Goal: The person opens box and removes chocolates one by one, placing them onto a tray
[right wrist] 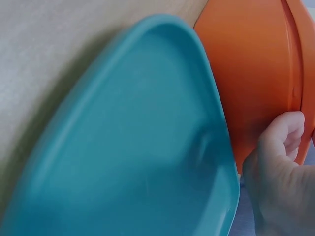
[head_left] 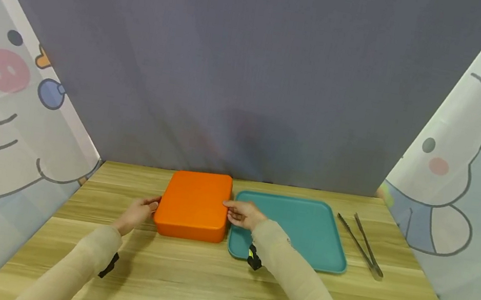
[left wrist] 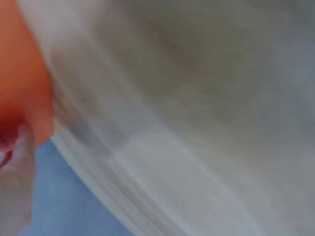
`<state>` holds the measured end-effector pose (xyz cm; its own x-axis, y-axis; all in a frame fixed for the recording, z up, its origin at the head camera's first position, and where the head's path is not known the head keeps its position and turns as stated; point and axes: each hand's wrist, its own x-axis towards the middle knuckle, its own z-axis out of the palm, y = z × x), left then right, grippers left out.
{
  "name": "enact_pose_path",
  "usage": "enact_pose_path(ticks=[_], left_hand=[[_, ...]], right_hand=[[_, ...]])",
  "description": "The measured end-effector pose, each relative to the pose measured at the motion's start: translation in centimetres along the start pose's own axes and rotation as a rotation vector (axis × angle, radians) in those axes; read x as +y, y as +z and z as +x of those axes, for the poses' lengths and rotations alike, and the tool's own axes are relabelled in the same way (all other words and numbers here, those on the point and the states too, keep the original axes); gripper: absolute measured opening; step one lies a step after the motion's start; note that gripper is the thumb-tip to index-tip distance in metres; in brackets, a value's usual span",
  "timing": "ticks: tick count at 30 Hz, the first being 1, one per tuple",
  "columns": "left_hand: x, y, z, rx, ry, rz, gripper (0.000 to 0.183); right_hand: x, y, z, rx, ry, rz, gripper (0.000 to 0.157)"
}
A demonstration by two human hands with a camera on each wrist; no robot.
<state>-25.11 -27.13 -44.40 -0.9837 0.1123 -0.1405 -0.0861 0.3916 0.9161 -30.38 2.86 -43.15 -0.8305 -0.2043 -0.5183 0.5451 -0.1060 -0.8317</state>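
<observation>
An orange box (head_left: 195,200), closed on top, stands on the wooden table between both hands. My left hand (head_left: 136,214) holds its left side, thumb (left wrist: 23,142) against the orange wall in the left wrist view; the other fingers are mostly hidden there. From the opposite side my right hand (head_left: 246,214) grips the upper edge. In the right wrist view, a lid seam runs along the box wall (right wrist: 246,64), and the thumb and curled fingers of the right hand (right wrist: 285,167) meet it there. What the box contains is hidden.
A teal tray (head_left: 297,210) lies right beside the box, partly under the right forearm. Farther right rest metal tongs (head_left: 363,248), their arms spread. A grey curtain (head_left: 249,94) closes off the table's back edge, and printed cloths hang at both sides.
</observation>
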Motion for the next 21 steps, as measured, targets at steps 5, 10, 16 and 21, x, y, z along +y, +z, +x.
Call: enact_pose_path(ticks=[5,10,16,21], left_hand=[[1.4,0.0,1.3,0.051,-0.068,-0.045,0.048],[1.8,-0.1,2.3,0.082,-0.075,-0.054,0.047],[2.1,0.1,2.8,0.083,-0.118,-0.053,0.048],[2.8,0.1,2.5,0.092,-0.157,-0.085,0.051]], right_hand=[[0.0,0.0,0.1,0.004,-0.004,0.001,0.008],[0.1,0.0,0.2,0.002,-0.016,-0.007,0.009],[0.0,0.2,-0.2,0.033,-0.041,-0.05,0.02],[-0.1,0.6,-0.3,0.063,-0.061,-0.069,0.019]])
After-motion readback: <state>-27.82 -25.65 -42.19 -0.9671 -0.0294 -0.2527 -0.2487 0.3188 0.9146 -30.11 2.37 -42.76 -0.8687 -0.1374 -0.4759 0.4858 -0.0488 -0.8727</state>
